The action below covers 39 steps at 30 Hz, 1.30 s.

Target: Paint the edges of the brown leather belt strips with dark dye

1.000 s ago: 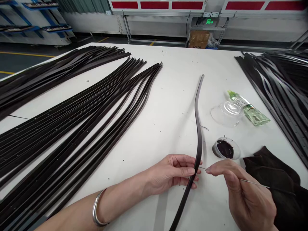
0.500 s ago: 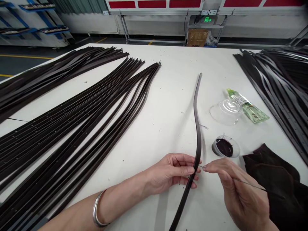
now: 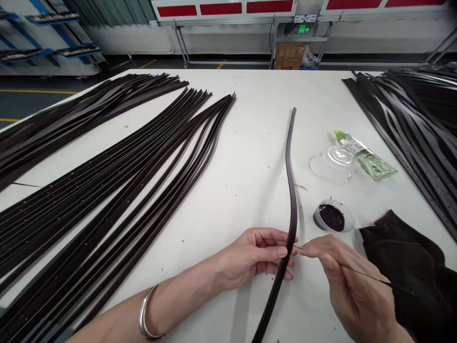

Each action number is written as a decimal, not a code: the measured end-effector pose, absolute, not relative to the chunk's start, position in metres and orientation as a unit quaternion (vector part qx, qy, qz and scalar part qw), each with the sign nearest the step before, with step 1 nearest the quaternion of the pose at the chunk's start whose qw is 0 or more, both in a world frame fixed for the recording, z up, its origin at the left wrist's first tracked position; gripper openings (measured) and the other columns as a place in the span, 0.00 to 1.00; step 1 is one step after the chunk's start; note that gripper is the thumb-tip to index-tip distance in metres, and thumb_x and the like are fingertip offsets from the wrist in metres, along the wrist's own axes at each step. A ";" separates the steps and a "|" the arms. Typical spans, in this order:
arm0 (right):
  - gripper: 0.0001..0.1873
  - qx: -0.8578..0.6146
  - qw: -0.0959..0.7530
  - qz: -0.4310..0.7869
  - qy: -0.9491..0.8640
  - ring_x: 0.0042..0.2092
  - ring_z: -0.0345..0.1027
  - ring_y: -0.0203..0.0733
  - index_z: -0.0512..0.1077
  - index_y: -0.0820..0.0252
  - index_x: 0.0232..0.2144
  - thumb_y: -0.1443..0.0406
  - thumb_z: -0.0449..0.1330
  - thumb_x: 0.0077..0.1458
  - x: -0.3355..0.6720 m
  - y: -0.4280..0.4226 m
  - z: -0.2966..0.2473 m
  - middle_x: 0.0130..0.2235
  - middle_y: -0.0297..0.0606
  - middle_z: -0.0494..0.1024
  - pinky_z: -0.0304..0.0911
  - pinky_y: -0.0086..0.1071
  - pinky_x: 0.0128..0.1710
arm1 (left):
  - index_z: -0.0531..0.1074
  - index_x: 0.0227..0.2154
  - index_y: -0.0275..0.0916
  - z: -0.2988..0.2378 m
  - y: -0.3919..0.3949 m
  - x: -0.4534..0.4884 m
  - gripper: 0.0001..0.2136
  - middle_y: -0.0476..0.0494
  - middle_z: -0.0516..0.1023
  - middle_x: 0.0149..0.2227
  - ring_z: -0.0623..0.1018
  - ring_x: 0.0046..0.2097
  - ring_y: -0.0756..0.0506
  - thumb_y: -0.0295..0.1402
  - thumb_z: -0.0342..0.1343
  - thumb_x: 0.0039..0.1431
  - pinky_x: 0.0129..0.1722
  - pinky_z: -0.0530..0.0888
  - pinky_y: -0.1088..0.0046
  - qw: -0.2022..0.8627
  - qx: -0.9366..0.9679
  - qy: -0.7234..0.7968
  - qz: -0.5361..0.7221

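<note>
A long dark leather strap (image 3: 291, 190) curves up from the bottom edge over the white table. My left hand (image 3: 262, 255) is closed on it, thumb on the near face and fingers behind. In my right hand (image 3: 352, 278) I pinch a thin metal needle-like rod (image 3: 367, 275), its rear end sticking out past the hand. The rod's tip meets the strap's right edge beside my left thumb; whether it enters a hole I cannot tell. Just beyond the right hand stands a small clear cup (image 3: 349, 223) with dark liquid (image 3: 332, 217) in it. A dark cloth (image 3: 403, 252) lies to the right.
Several dark straps (image 3: 117, 181) lie in bundles on the left of the white table (image 3: 250, 143). Another strap bundle (image 3: 410, 124) covers the right side. A clear plastic lid (image 3: 333, 164) and a green squeeze tube (image 3: 371, 159) lie beyond the cup.
The whole view has shifted slightly. Both hands keep almost the same pose on the strap and the rod, with the rod's tip still at the strap's edge.
</note>
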State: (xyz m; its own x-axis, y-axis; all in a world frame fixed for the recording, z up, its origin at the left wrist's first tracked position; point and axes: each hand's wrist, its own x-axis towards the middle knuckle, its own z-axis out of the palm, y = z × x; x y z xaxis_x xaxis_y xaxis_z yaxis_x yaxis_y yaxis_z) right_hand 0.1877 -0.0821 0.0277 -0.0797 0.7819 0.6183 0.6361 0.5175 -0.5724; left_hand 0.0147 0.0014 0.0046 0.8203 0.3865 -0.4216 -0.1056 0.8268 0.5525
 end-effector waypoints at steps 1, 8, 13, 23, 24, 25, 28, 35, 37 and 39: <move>0.15 -0.487 0.475 0.075 -0.729 0.39 0.71 0.35 0.68 0.64 0.43 0.80 0.49 0.59 0.188 -0.082 0.027 0.33 0.39 0.77 0.69 0.31 0.39 | 0.76 0.42 0.34 0.004 0.002 0.015 0.11 0.42 0.77 0.38 0.78 0.37 0.48 0.27 0.64 0.55 0.38 0.79 0.68 0.917 0.262 0.267 0.134; 0.15 -0.479 0.474 0.079 -0.735 0.40 0.71 0.36 0.68 0.65 0.43 0.81 0.50 0.58 0.190 -0.084 0.025 0.33 0.39 0.77 0.69 0.32 0.40 | 0.77 0.43 0.34 0.002 0.001 0.014 0.12 0.41 0.77 0.38 0.78 0.36 0.49 0.27 0.64 0.55 0.38 0.79 0.68 0.919 0.261 0.262 0.136; 0.14 -0.493 0.474 0.081 -0.725 0.38 0.72 0.36 0.69 0.63 0.42 0.80 0.50 0.59 0.188 -0.082 0.028 0.32 0.38 0.77 0.69 0.31 0.38 | 0.77 0.43 0.35 0.002 0.001 0.013 0.12 0.40 0.78 0.39 0.78 0.37 0.48 0.28 0.65 0.54 0.38 0.79 0.68 0.917 0.257 0.273 0.134; 0.15 -0.597 0.498 0.090 -0.623 0.37 0.76 0.36 0.73 0.58 0.39 0.72 0.46 0.64 0.192 -0.098 0.019 0.35 0.35 0.79 0.71 0.30 0.39 | 0.77 0.44 0.35 0.003 0.001 0.013 0.12 0.40 0.77 0.40 0.78 0.38 0.48 0.28 0.64 0.56 0.39 0.79 0.68 0.918 0.252 0.270 0.145; 0.15 -0.619 0.513 0.090 -0.588 0.38 0.76 0.36 0.73 0.58 0.39 0.71 0.46 0.65 0.191 -0.098 0.017 0.37 0.36 0.79 0.72 0.31 0.41 | 0.77 0.44 0.35 0.004 0.001 0.013 0.12 0.40 0.77 0.40 0.78 0.38 0.48 0.28 0.64 0.56 0.39 0.79 0.68 0.919 0.252 0.267 0.146; 0.13 -0.640 0.520 0.098 -0.557 0.40 0.76 0.37 0.72 0.58 0.40 0.69 0.48 0.66 0.190 -0.098 0.016 0.40 0.37 0.79 0.72 0.33 0.42 | 0.77 0.45 0.35 0.005 0.001 0.012 0.13 0.41 0.76 0.40 0.78 0.38 0.48 0.28 0.63 0.56 0.39 0.79 0.68 0.920 0.253 0.262 0.145; 0.04 -0.663 0.517 0.152 -0.520 0.46 0.75 0.41 0.70 0.57 0.39 0.65 0.57 0.62 0.185 -0.090 0.013 0.44 0.39 0.77 0.72 0.34 0.45 | 0.77 0.45 0.35 0.007 0.000 0.012 0.13 0.41 0.76 0.39 0.78 0.38 0.48 0.28 0.63 0.57 0.40 0.78 0.68 0.927 0.255 0.237 0.138; 0.13 -0.662 0.543 0.196 -0.478 0.34 0.73 0.36 0.68 0.58 0.34 0.60 0.67 0.52 0.196 -0.056 0.022 0.35 0.37 0.75 0.71 0.27 0.31 | 0.79 0.40 0.33 0.010 -0.004 0.010 0.13 0.40 0.79 0.36 0.79 0.36 0.46 0.33 0.67 0.52 0.40 0.78 0.64 0.923 0.267 0.251 0.119; 0.14 -0.677 0.541 0.182 -0.465 0.33 0.72 0.36 0.69 0.58 0.34 0.58 0.68 0.51 0.203 -0.049 0.027 0.35 0.36 0.76 0.70 0.26 0.30 | 0.79 0.38 0.32 0.011 -0.004 0.010 0.12 0.39 0.79 0.35 0.79 0.35 0.46 0.32 0.68 0.51 0.39 0.78 0.64 0.921 0.268 0.258 0.111; 0.14 -0.685 0.529 0.172 -0.470 0.35 0.73 0.37 0.70 0.57 0.37 0.57 0.67 0.52 0.210 -0.047 0.031 0.35 0.35 0.77 0.71 0.28 0.33 | 0.79 0.37 0.32 0.012 -0.004 0.010 0.11 0.39 0.80 0.35 0.79 0.35 0.46 0.30 0.68 0.50 0.39 0.79 0.64 0.921 0.263 0.265 0.114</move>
